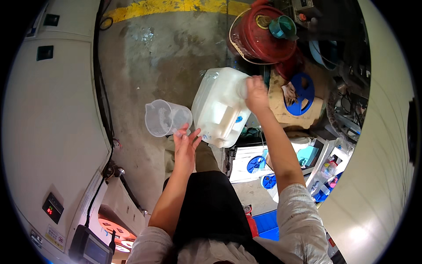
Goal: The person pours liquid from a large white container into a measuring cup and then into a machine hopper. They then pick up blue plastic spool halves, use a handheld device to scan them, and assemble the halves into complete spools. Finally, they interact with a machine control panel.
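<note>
My right hand [256, 94] covers the top corner of the white plastic jug [219, 107], so I cannot see its cap or mouth. The measuring cup's [165, 118] markings blur. The small red display [50, 210] is too tiny to read.

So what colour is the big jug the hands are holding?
The jug is milky white, see-through; head view.

R hand [256, 93] tips jug [220, 105] by beaker [166, 118].

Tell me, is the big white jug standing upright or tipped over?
Tipped: the white jug leans toward the clear measuring cup, with the right hand on its upper end.
</note>
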Available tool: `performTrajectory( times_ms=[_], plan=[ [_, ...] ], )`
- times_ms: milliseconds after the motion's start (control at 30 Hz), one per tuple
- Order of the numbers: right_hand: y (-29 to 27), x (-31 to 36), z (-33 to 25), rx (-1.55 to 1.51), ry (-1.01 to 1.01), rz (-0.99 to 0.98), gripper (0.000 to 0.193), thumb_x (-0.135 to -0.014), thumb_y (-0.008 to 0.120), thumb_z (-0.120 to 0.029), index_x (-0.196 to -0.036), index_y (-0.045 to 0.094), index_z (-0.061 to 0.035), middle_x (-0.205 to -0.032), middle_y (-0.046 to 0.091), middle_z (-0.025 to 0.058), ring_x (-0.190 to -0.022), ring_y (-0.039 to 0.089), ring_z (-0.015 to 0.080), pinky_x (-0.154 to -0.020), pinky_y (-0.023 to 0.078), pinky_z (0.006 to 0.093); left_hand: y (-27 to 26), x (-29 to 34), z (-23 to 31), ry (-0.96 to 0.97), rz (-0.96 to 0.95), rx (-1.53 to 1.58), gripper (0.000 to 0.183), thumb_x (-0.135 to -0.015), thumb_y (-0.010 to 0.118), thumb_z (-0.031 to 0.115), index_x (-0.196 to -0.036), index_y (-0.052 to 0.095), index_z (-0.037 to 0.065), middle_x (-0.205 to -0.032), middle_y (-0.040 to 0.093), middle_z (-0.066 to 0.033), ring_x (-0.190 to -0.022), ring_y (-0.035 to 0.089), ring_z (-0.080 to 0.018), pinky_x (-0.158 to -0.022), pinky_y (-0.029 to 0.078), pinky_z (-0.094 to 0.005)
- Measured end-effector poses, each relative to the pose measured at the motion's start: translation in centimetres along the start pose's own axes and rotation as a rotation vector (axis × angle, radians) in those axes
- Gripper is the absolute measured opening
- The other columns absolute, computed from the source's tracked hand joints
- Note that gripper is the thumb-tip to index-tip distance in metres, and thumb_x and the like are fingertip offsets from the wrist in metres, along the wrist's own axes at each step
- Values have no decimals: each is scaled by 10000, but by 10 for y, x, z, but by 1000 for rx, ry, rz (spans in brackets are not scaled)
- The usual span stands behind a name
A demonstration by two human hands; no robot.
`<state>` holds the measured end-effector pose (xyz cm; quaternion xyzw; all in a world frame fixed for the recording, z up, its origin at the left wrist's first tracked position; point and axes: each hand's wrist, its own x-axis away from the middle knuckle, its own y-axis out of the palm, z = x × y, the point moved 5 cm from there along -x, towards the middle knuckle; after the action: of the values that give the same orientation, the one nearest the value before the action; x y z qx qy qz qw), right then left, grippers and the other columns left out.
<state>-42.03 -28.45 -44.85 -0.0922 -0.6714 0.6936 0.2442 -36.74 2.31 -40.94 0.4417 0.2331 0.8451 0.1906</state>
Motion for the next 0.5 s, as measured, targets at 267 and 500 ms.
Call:
performTrajectory(
  times_ms=[267, 500],
  plan=[
    [-22, -40, -36, -303, -216, -75, 561, -751, 722, -260, -1222, 482, -70, -1287, 467, 178, -1286, 404, 291, -1067, 316, 505, -34, 14, 16, 47, 106, 4, 235, -987, 480, 335, -1160, 415, 190, -1445, 324, -42, -1249, 453, -305, -1026, 373, -458],
    [-23, -6, -5, -156, -197, -276, 896, -631, 828, -258, -1409, 385, -221, -1446, 332, 136, -1282, 383, 351, -1002, 414, 443, -51, 12, 25, 89, 92, 77, 218, -994, 464, 277, -1186, 401, 193, -1474, 284, -55, -1259, 436, -305, -1025, 362, -451]
  ],
)
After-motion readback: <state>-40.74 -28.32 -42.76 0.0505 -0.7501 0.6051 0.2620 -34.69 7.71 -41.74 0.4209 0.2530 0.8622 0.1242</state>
